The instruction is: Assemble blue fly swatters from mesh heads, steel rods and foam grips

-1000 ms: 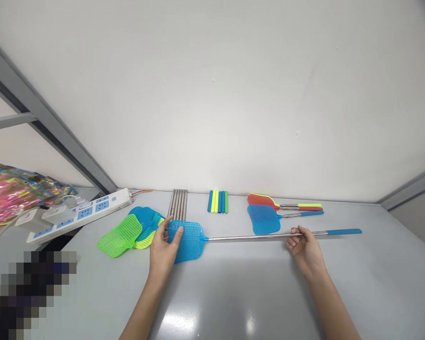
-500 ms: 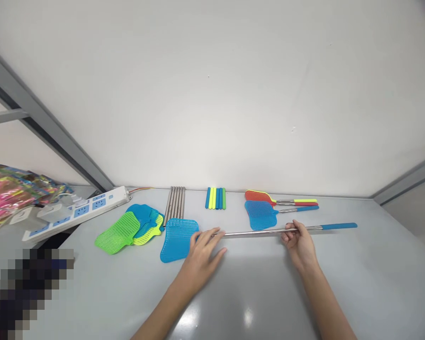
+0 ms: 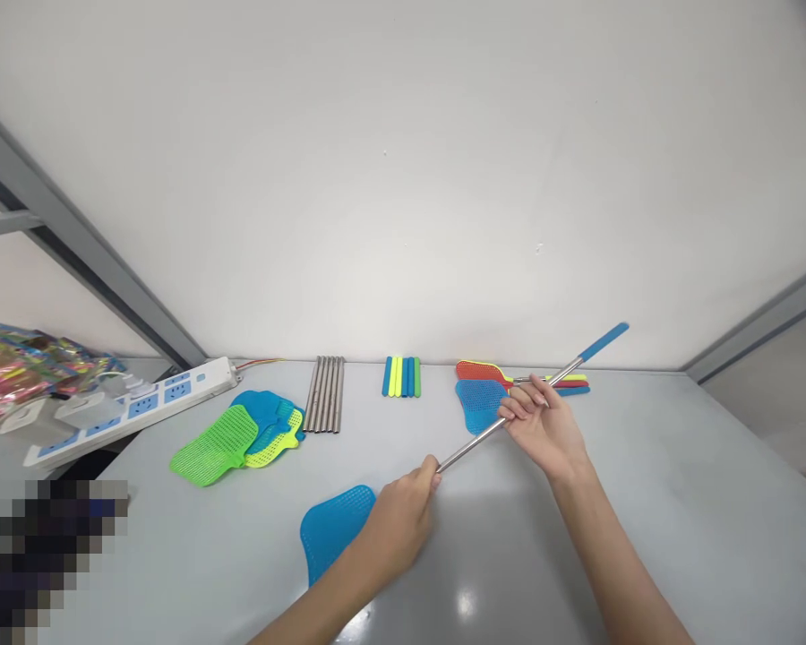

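A fly swatter (image 3: 471, 445) with an extended metal shaft slants up to the right between my hands. My left hand (image 3: 403, 520) is closed round the shaft near its blue mesh head (image 3: 336, 528), which the wrist partly covers. Further up, the fingers of my right hand (image 3: 544, 430) curl round the shaft below the blue grip (image 3: 604, 341). Behind that hand lie a red swatter (image 3: 480, 371), a blue swatter (image 3: 476, 403) and a yellow one mostly hidden. Several metal rods (image 3: 323, 394) and coloured grips (image 3: 401, 376) lie in rows at the back.
Loose mesh heads overlap on the left: a green one (image 3: 218, 445), blue ones (image 3: 259, 410) and a yellow one (image 3: 275, 448). Beyond them a power strip (image 3: 154, 403) holds plugged-in adapters. Shiny plastic packages (image 3: 20, 372) lie far left. A white wall (image 3: 403, 224) stands behind the table.
The swatter has turned from nearly level to slanted, its grip end up and its head nearer me. My left hand has closed on the shaft and moved down; my right hand has risen slightly.
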`<state>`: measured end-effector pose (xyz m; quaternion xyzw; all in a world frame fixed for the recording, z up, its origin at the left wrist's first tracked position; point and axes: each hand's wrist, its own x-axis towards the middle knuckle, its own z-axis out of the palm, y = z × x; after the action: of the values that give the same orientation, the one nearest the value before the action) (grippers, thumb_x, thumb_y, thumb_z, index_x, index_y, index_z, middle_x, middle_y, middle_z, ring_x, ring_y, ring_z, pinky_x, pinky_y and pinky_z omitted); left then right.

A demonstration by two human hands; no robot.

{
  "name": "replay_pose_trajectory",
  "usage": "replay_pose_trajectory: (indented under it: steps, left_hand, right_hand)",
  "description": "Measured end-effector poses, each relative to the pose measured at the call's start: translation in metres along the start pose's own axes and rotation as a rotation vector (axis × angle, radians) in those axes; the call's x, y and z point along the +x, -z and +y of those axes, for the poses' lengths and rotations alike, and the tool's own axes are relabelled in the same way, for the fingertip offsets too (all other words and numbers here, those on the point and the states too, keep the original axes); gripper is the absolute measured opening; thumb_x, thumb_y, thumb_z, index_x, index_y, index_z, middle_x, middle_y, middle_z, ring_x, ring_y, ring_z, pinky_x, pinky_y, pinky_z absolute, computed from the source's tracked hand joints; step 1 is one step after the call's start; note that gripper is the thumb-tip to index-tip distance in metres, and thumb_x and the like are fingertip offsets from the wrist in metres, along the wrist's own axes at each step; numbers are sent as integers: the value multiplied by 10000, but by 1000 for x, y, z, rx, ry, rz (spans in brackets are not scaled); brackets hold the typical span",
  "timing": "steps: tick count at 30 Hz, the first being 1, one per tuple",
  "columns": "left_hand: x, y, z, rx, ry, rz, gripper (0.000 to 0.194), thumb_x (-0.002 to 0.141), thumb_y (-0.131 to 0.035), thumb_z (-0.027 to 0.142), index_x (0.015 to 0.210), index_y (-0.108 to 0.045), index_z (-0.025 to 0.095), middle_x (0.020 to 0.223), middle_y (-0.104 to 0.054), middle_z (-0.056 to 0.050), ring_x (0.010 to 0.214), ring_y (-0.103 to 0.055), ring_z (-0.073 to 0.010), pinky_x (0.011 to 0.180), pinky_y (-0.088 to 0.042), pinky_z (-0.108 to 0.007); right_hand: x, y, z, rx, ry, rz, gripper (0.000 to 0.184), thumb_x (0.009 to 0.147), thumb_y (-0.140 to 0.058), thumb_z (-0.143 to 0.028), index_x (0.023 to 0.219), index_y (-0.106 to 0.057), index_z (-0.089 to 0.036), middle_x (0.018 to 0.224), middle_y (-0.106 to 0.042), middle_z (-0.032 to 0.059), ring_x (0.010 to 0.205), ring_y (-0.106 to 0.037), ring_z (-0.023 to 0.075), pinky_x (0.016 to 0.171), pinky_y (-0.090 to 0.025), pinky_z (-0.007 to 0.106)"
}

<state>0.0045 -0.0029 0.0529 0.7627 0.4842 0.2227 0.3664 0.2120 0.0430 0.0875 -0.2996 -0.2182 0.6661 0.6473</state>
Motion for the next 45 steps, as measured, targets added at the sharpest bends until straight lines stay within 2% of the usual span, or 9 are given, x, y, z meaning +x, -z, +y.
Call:
replay_pose_trajectory:
  steps: [5, 9, 13, 18, 25, 32, 35, 40, 45]
  left_hand:
    - [-3, 8, 23, -212, 37, 7, 244, 825, -276, 372, 655, -384, 235, 481, -301, 52, 423, -271, -121, 435, -190, -225]
    - [-7, 14, 31, -243, 138, 1, 277, 818, -256, 411, 623, -324, 227, 490, -262, 54, 430, -231, -115, 434, -171, -226]
    - [-5, 21, 27, -162, 200, -23, 311, 818, -221, 432, 606, -275, 212, 504, -237, 56, 455, -227, -110, 446, -172, -226]
    - [3, 34, 16, -217, 161, -74, 349, 808, -245, 448, 573, -258, 191, 555, -230, 48, 522, -245, -100, 472, -200, -219]
    - [16, 52, 12, -143, 193, -103, 346, 791, -295, 427, 548, -251, 185, 540, -214, 51, 506, -220, -92, 460, -180, -222]
    - [37, 48, 6, -211, 143, -241, 344, 791, -274, 415, 533, -263, 187, 497, -208, 59, 457, -195, -83, 430, -171, -219]
    - [45, 51, 6, -16, 99, -181, 337, 800, -272, 384, 529, -281, 184, 486, -241, 54, 453, -246, -88, 437, -177, -222]
    - [52, 58, 10, 491, -11, 71, 293, 818, -285, 292, 593, -443, 192, 527, -455, 24, 520, -421, -126, 478, -189, -254]
    - [50, 39, 8, 672, -177, 162, 318, 827, -316, 341, 632, -511, 183, 617, -567, -19, 641, -494, -168, 571, -246, -289]
  right_hand:
    - [2, -38, -13, -148, 184, -19, 426, 792, -407, -330, 496, -130, -198, 429, -120, -70, 362, -139, 72, 350, -200, 229]
    - [9, -51, -7, -2, 172, -97, 423, 804, -385, -326, 498, -125, -194, 414, -101, -73, 351, -91, 71, 331, -147, 219]
    - [15, -51, 4, 252, 106, -163, 427, 792, -419, -309, 499, -133, -188, 411, -92, -79, 362, -52, 73, 320, -138, 214]
    - [16, -46, 16, 463, 62, -173, 427, 793, -423, -291, 497, -134, -185, 414, -74, -79, 370, -42, 80, 323, -147, 216]
    - [24, -36, 31, 589, 117, -173, 437, 808, -396, -294, 486, -123, -178, 417, -57, -74, 375, -30, 86, 329, -136, 225]
    - [22, -35, 44, 569, 126, -134, 434, 808, -391, -300, 491, -120, -178, 413, -62, -77, 369, -42, 82, 332, -150, 219]
    - [21, -36, 46, 538, 151, -82, 426, 795, -413, -278, 501, -122, -180, 412, -93, -76, 369, -79, 81, 343, -177, 214]
    - [13, -26, 55, 502, 167, 88, 409, 757, -439, -185, 507, -116, -180, 403, -147, -72, 379, -179, 78, 399, -267, 213]
    - [-4, -6, 73, 513, 193, 187, 413, 758, -426, -174, 504, -101, -176, 403, -162, -72, 381, -228, 69, 423, -300, 212]
